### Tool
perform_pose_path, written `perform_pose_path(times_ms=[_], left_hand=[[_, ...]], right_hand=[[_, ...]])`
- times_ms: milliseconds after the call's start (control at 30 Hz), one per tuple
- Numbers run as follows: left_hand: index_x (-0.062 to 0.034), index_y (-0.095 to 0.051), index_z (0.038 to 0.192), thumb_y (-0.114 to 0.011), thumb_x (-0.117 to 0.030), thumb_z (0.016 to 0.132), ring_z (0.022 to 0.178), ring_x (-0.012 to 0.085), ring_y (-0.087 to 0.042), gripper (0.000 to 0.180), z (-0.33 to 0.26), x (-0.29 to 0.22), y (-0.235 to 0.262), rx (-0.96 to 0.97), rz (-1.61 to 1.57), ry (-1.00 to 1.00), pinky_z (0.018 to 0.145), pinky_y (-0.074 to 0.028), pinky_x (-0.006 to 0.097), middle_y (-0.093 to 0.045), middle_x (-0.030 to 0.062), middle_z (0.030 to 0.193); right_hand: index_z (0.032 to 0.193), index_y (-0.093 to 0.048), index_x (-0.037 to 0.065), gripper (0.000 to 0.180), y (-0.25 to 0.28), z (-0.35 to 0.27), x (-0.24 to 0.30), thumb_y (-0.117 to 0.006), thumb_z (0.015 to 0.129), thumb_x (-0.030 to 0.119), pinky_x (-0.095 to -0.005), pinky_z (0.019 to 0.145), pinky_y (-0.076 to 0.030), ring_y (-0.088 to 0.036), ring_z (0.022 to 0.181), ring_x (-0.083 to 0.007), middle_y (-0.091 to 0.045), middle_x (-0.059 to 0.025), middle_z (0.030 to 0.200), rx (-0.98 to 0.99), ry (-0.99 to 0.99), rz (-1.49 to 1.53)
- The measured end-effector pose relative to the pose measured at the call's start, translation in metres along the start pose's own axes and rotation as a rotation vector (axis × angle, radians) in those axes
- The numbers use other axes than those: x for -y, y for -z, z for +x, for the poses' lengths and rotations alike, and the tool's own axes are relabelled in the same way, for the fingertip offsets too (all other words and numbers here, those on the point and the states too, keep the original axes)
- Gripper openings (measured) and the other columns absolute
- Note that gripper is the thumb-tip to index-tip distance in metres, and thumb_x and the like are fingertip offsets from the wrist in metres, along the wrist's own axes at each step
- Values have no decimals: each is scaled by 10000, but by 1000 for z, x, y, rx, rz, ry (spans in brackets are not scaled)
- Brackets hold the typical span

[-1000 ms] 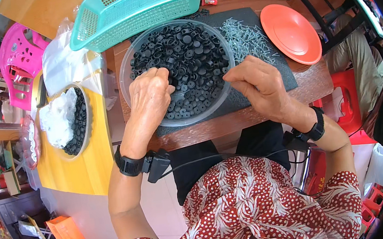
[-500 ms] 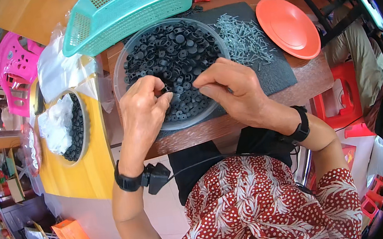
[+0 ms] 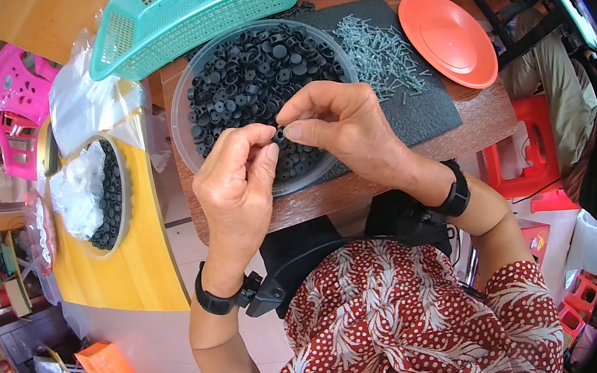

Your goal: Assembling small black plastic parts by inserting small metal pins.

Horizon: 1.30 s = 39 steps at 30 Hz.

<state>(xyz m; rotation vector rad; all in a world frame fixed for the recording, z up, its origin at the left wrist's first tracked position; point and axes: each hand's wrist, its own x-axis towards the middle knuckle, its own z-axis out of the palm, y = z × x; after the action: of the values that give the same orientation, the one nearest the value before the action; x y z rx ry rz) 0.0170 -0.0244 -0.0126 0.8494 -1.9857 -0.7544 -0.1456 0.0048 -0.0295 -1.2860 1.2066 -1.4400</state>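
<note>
The left hand (image 3: 234,181) and right hand (image 3: 355,131), both bare, were found with fingertips meeting above the near part of a round, clear plastic tub (image 3: 181,122). One second earlier they had been well apart over opposite sides of it; half a second earlier a gap remained. That gap had closed. In this inspector's judgement, both hands were now engaged on one piece.

The piece, a small black ring-like part (image 3: 278,136), sat between the two sets of fingertips, clear of the tub's contents. The left thumb and forefinger appeared clamped on its near side. The right thumb and forefinger were drawn close together against it; whether they gripped it or some smaller item could not be told.

The tub held many loose black plastic pieces (image 3: 241,82). It stood on a dark grey flat mat (image 3: 428,117), with a heap of slim silver metal screws (image 3: 379,53) just beside it. A round orange-red plastic plate (image 3: 448,37) lay beyond the screws.
</note>
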Motion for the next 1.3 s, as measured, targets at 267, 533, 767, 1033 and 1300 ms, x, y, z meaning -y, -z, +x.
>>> perform_pose_path(times_ms=[267, 533, 767, 1033, 1300], left_hand=[[14, -630, 974, -692, 10, 791, 721, 46, -530, 193, -3, 0, -1, -28, -510, 392, 678, -459, 189, -610, -10, 833], [29, -626, 948, -710, 41, 738, 675, 75, -538, 227, -6, -4, -6, -87, -239, 183, 630, -459, 204, -590, 11, 796], [18, -609, 855, -745, 15, 699, 612, 128, -560, 207, -5, 4, -6, -139, 186, -202, 532, -456, 246, -580, 73, 724], [17, -623, 822, -758, -17, 706, 618, 92, -547, 181, -11, 7, 2, -152, -68, 7, 548, -441, 224, -592, 40, 712], [25, -648, 894, -746, 9, 716, 655, 71, -528, 204, -19, 9, 6, -152, -432, 255, 613, -443, 195, -597, 28, 780]], right_hand=[[873, -648, -37, 97, -3, -4, 9, -604, 816, 28, -217, 552, -415, -504, 653, -37, -613, -11, 710, 30, -34, 28], [1009, -643, -15, 175, -4, -8, 18, -607, 860, 70, -200, 623, -454, -551, 719, -56, -650, -29, 871, 47, -172, 176], [996, -648, -20, 181, -2, -8, 13, -622, 842, 72, -205, 607, -452, -545, 686, -55, -656, -36, 856, 89, -139, 158], [924, -642, -29, 139, -4, -4, 13, -616, 807, 42, -217, 574, -446, -541, 669, -62, -643, -38, 762, 20, -119, 188], [885, -644, -18, 110, -2, -5, 1, -623, 777, -9, -296, 647, -465, -584, 726, -192, -644, -105, 815, 132, 110, -342]])
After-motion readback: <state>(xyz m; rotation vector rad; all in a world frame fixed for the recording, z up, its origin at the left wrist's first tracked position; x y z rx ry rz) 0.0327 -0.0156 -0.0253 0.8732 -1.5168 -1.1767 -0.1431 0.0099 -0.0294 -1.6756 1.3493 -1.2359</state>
